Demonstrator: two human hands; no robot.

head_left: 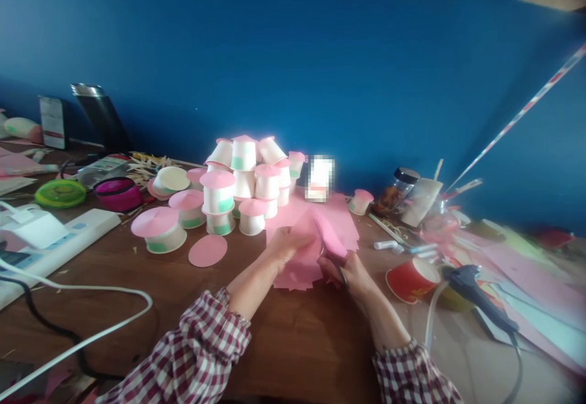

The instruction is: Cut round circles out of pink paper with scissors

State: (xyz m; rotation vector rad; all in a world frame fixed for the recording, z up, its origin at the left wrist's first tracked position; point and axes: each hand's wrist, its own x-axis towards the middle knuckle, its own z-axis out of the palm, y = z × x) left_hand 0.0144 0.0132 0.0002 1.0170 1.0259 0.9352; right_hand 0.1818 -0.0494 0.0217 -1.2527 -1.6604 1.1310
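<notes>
My left hand (284,249) grips a sheet of pink paper (306,228) over more pink sheets (295,277) with jagged edges on the table. In my right hand (353,274) is a pair of scissors (341,273); dark handles show between the fingers, and the blades are mostly hidden at the paper. Part of the sheet curls up above the right hand. To the left lies a cut pink paper circle (207,251). Beyond it, white paper cups (218,199) with pink round tops are stacked, and a wider pink-topped cup (163,242) stands nearer.
A glue gun (483,300) and a red paper cup (412,280) are at the right. A lidded jar (397,189) stands behind them. On the left are a white power strip (86,233), loose cables (123,290) and a magenta pouch (118,194). A blue wall (293,56) rises behind.
</notes>
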